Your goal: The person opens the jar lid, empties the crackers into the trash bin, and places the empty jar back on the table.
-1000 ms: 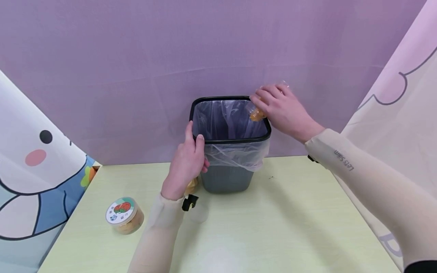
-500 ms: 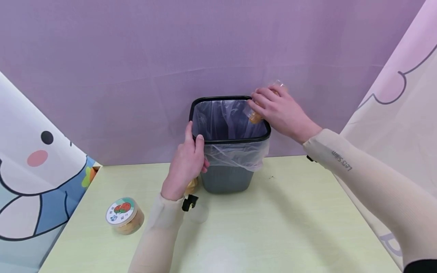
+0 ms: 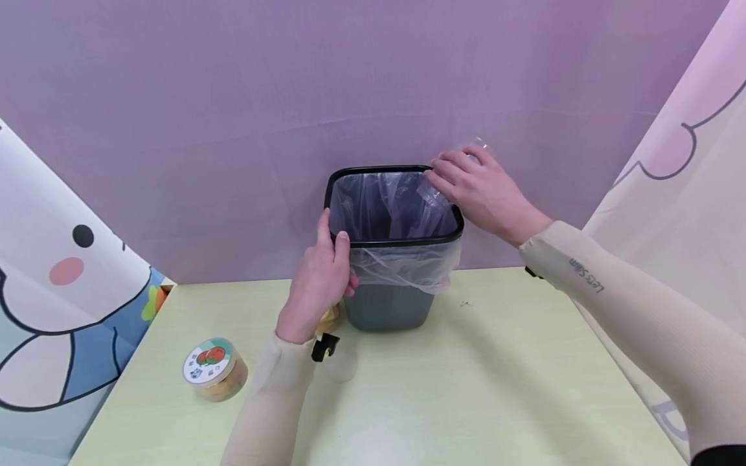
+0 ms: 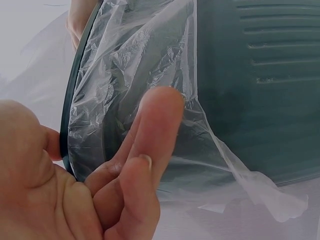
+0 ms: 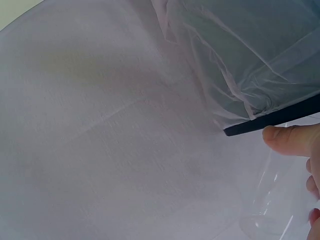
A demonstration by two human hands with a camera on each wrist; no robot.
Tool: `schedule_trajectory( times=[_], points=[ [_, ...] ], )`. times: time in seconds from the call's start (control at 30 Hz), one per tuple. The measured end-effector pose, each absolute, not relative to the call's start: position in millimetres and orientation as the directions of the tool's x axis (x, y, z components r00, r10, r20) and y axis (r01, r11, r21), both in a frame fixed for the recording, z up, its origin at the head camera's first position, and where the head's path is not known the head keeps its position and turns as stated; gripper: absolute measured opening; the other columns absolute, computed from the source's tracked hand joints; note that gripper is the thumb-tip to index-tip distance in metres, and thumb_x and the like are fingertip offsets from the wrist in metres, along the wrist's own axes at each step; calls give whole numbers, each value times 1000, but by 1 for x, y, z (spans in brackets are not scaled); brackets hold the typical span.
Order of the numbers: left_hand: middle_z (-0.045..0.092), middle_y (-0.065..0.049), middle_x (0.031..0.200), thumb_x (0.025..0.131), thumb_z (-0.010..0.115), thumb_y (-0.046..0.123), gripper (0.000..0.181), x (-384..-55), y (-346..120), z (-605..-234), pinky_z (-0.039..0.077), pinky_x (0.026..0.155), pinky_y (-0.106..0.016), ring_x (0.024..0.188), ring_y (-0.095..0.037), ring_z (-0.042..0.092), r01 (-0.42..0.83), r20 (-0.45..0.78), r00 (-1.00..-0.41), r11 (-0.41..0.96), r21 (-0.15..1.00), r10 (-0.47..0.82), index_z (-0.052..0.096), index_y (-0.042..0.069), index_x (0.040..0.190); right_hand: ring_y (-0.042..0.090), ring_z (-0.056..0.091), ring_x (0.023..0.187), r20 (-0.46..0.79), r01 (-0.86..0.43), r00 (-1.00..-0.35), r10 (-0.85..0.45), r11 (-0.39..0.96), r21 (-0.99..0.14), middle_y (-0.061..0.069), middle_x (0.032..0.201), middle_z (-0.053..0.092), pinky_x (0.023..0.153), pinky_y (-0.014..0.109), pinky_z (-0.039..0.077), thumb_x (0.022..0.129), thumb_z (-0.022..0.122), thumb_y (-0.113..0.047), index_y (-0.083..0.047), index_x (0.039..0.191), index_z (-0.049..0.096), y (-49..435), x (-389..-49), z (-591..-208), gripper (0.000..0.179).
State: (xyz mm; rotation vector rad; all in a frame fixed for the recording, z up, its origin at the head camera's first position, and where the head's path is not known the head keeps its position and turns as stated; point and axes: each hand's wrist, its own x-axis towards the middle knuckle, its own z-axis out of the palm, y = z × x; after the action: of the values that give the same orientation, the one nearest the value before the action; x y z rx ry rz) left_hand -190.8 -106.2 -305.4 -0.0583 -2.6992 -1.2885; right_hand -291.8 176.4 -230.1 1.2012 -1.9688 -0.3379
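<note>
A grey wastebasket [image 3: 390,307] with a black rim and a clear plastic liner stands on the table against the back cloth. My left hand [image 3: 319,278] grips its rim at the front left corner; the left wrist view has the fingers lying outside over the liner [image 4: 115,75]. At the far right corner, my right hand [image 3: 480,191] holds a clear plastic container [image 3: 432,194], tilted with its lower end over the bin's opening. The container looks see-through, with no orange showing. Its middle is hidden under the fingers. In the right wrist view the thumb [image 5: 290,139] touches the rim.
A round tub [image 3: 215,370] with a printed lid stands at the table's left. Partly hidden behind my left wrist is a golden-brown thing [image 3: 328,319]. A clear disc [image 3: 342,367] lies near that wrist. Small dark specks [image 3: 465,303] mark the table right of the bin.
The orange contents seen earlier in the container have slid out of it at the bin's opening. The right hand has shifted only slightly; the left has stayed on the rim.
</note>
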Motion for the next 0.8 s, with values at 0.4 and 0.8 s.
schedule_trajectory(
  times=[0.4, 0.8],
  points=[
    [66, 0, 61, 106, 21, 51, 65, -190, -107, -306, 49, 67, -40, 54, -23, 67, 102, 154, -988, 628, 771, -29, -4, 25, 160, 36, 53, 115, 573, -616, -271, -774, 597, 514, 19, 123, 63, 93, 52, 41, 91, 52, 7, 1, 127, 62, 180, -294, -234, 38],
    [66, 1, 60, 106, 21, 52, 66, -191, -106, -307, 48, 62, -39, 53, -22, 67, 116, 166, -986, 632, 766, -20, -4, 25, 160, 42, 53, 114, 636, -546, -449, -628, 756, 361, 23, 123, 63, 88, 56, 42, 80, 73, -8, 6, 129, 58, 191, -291, -242, 53]
  ],
)
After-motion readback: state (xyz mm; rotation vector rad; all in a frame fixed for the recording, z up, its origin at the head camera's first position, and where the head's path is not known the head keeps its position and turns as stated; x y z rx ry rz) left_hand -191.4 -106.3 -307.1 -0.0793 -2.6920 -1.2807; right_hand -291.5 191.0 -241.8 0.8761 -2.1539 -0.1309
